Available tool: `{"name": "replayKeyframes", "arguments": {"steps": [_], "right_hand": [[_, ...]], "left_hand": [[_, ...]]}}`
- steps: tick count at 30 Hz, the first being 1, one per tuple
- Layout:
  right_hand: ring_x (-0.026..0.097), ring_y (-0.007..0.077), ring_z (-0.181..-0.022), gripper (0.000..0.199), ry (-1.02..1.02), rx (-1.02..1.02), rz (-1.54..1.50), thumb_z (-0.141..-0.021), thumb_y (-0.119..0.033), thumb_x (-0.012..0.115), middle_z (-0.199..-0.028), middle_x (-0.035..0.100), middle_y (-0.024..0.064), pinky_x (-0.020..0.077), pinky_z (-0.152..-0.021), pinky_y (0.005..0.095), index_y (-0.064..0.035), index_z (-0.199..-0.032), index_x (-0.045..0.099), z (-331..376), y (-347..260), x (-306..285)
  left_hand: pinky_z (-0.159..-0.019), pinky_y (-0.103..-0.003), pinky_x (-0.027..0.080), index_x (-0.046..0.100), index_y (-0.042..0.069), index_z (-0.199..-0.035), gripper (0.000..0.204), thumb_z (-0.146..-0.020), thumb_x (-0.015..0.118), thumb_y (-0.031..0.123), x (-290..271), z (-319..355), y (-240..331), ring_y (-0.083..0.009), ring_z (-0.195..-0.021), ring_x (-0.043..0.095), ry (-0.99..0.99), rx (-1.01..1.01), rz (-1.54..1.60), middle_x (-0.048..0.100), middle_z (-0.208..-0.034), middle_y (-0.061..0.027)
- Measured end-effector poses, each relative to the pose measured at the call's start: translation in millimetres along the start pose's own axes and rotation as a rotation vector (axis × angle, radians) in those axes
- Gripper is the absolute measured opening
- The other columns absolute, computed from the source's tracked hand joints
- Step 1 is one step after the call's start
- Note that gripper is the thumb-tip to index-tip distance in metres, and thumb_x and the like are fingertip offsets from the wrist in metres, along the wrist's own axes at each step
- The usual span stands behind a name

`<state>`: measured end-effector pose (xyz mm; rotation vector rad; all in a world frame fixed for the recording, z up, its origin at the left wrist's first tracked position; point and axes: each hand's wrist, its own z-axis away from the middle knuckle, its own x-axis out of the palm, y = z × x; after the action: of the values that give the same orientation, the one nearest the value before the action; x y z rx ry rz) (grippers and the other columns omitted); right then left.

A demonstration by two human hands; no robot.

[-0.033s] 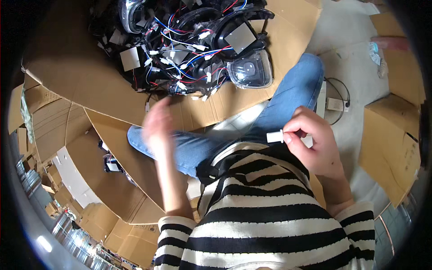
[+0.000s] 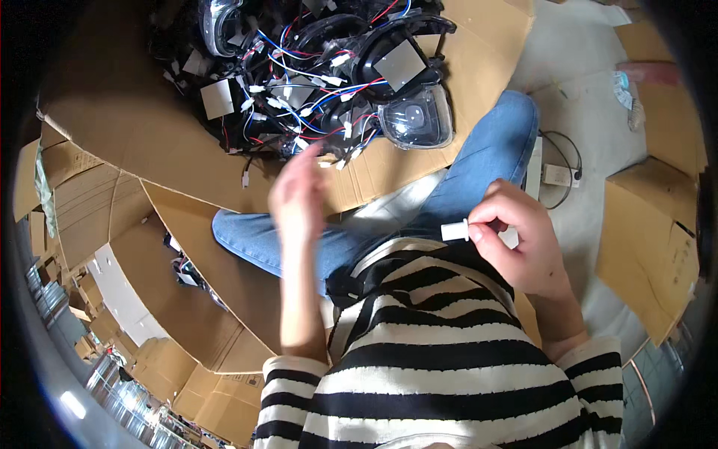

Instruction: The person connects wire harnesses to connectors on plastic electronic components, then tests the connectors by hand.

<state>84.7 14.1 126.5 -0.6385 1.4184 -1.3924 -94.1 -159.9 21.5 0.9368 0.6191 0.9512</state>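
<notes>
My right hand (image 2: 520, 239) is closed in a pinch on a small white plastic piece (image 2: 454, 231), a short block with a flange by the fingertips. It holds the piece above my lap. Over my left thigh, near the box edge, my left hand (image 2: 298, 198) is smeared by motion, so its fingers do not read clearly. Beyond it, several black lamp units with clear lenses (image 2: 416, 120) lie heaped in a large cardboard box (image 2: 142, 153). Red, blue and white wires with white connectors (image 2: 305, 111) trail over the heap.
A second open carton (image 2: 142, 280) at the left has dark parts inside. At the right stand a cardboard box (image 2: 647, 239) and a white adapter (image 2: 559, 174) with a black cable on the floor. My bent legs (image 2: 486, 142) lie against the large box.
My left hand has moved to the right along the box's near edge, uncovering a hanging wire with a white connector. My right hand has barely moved and keeps the white piece.
</notes>
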Motion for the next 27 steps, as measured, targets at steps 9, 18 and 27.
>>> {"name": "replayKeyframes", "arguments": {"steps": [9, 18, 27], "right_hand": [[0.046, 0.0206, -0.058, 0.005, 0.007, 0.006, -0.027, -0.067, 0.001, 0.055, -0.063, 0.047, 0.0085, 0.0361, -0.054, 0.0288, -0.0014, -0.07, 0.051, 11, 9, -2], [0.039, 0.0115, -0.053, 0.008, -0.01, -0.097, -0.026, -0.065, 0.005, 0.053, -0.062, 0.044, 0.0034, 0.0301, -0.047, 0.0232, -0.0022, -0.067, 0.051, 6, 13, 0], [0.045, 0.0204, -0.056, 0.008, -0.102, -0.114, -0.007, -0.067, 0.002, 0.056, -0.06, 0.046, 0.0073, 0.0348, -0.051, 0.0293, -0.0012, -0.069, 0.049, 1, -2, 11]], "left_hand": [[-0.041, -0.022, 0.025, 0.051, 0.006, -0.079, 0.016, -0.081, 0.054, 0.022, 138, -107, -34, -0.0067, -0.041, 0.032, 0.079, -0.317, 0.749, 0.052, -0.063, -0.0022], [-0.075, -0.022, 0.036, 0.053, -0.002, -0.078, 0.024, -0.088, 0.042, 0.017, 113, -43, 11, -0.0114, -0.081, 0.049, 0.068, 0.596, -0.069, 0.053, -0.088, -0.0074], [-0.045, -0.016, 0.027, 0.042, 0.0, -0.104, 0.034, -0.092, 0.027, 0.028, 62, 31, 41, -0.0036, -0.05, 0.037, -0.242, 0.439, -0.111, 0.049, -0.06, -0.0021]]}}
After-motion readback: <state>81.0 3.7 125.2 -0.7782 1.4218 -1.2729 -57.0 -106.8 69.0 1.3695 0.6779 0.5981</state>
